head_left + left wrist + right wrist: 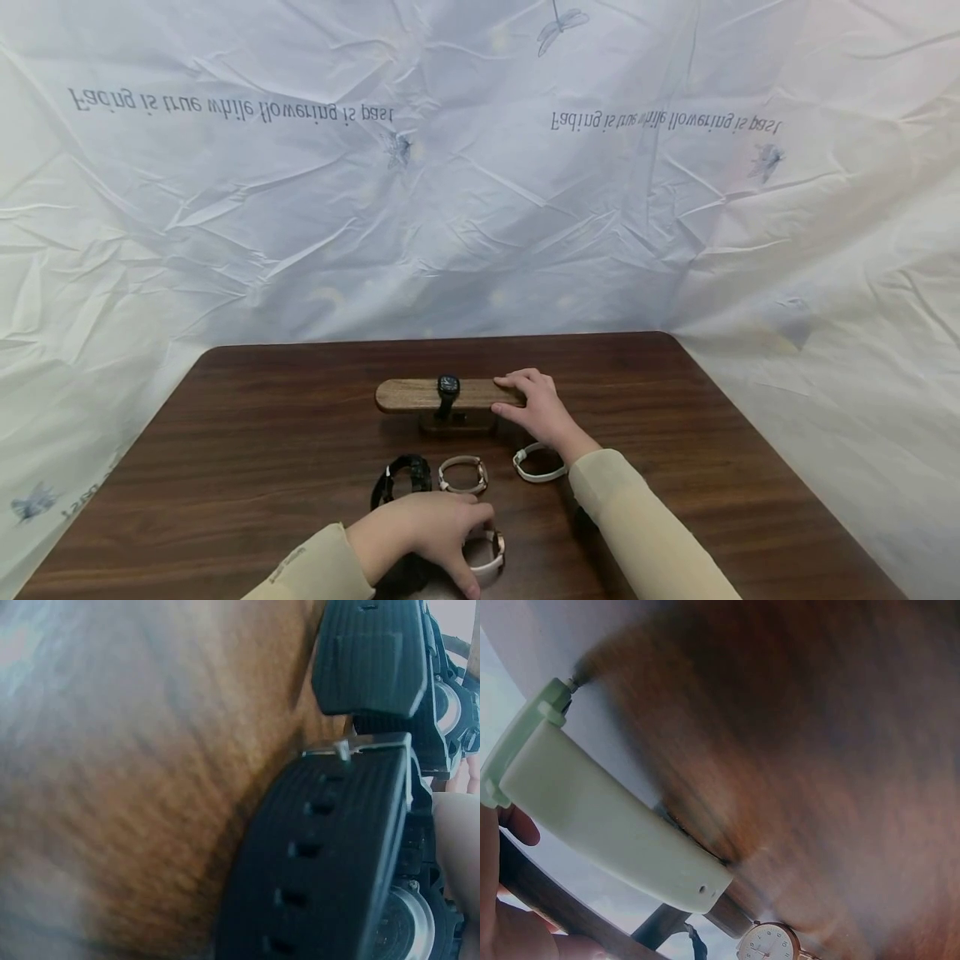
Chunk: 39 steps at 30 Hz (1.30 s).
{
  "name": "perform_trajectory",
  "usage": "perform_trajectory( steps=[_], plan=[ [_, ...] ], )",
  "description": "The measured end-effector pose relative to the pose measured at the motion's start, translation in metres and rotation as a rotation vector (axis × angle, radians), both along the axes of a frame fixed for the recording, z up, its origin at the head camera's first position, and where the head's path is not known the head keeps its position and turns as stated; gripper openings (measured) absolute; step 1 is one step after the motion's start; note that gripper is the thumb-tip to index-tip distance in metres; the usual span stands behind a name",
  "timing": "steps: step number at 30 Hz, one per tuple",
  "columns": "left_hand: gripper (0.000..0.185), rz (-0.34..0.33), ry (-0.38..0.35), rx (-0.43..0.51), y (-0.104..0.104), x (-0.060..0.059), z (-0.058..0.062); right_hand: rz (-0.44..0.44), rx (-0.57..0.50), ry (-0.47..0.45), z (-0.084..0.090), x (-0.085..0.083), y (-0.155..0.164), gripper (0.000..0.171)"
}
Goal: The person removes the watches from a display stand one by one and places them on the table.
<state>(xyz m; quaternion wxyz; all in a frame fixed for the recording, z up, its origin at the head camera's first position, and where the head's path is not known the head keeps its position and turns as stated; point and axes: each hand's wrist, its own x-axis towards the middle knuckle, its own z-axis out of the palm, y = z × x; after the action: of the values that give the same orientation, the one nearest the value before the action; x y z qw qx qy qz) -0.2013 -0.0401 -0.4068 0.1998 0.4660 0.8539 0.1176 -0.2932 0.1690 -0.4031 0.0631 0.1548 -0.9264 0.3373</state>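
Observation:
A wooden watch stand (pixel 408 395) stands mid-table with a black watch (pixel 447 387) strapped over its bar. My right hand (pixel 506 393) grips the bar's right end, fingers on top and thumb at the front. Near the front edge my left hand (pixel 472 550) curls over a white-strapped watch (pixel 491 557) with a rose-gold case and holds it. In the left wrist view, black ribbed watch straps (pixel 322 855) fill the frame beside one finger (pixel 457 832). The right wrist view shows a pale green strap (pixel 607 817), a white-dial watch (pixel 769 945) and the stand's bar (pixel 540 892).
On the dark wooden table (pixel 247 450) lie a black watch (pixel 401 479), a beige watch (pixel 462 473) and a pale watch (pixel 536 467) by my right wrist. Another black watch (pixel 408 575) lies under my left hand. Crinkled white sheeting (pixel 480 208) surrounds the table.

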Motion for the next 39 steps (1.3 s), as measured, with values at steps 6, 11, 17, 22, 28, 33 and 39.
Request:
perform_trajectory(
  steps=[6,11,17,22,28,33,39],
  plan=[
    [0.057,0.001,-0.009,-0.004,-0.001,0.001,0.002,-0.003,-0.006,-0.002,-0.001,0.0,0.0,0.046],
    [0.057,0.008,0.008,-0.001,-0.001,0.003,0.002,0.001,-0.012,0.003,-0.001,0.0,0.0,0.045],
    [0.054,0.023,0.004,0.036,-0.002,0.003,0.004,0.007,-0.009,0.002,-0.001,-0.001,0.0,0.046],
    [0.055,0.014,-0.019,0.084,-0.004,0.001,0.007,0.008,-0.008,0.002,-0.001,-0.001,0.0,0.047],
    [0.062,0.017,0.003,0.121,-0.006,-0.002,0.008,0.008,-0.007,0.003,-0.001,-0.001,0.0,0.047],
    [0.064,0.055,0.007,0.129,-0.01,-0.005,0.013,0.021,-0.003,0.011,0.001,-0.001,-0.001,0.048],
    [0.064,0.085,-0.009,0.144,-0.014,-0.009,0.019,0.017,-0.004,0.0,0.0,-0.001,0.0,0.045]
  ],
)
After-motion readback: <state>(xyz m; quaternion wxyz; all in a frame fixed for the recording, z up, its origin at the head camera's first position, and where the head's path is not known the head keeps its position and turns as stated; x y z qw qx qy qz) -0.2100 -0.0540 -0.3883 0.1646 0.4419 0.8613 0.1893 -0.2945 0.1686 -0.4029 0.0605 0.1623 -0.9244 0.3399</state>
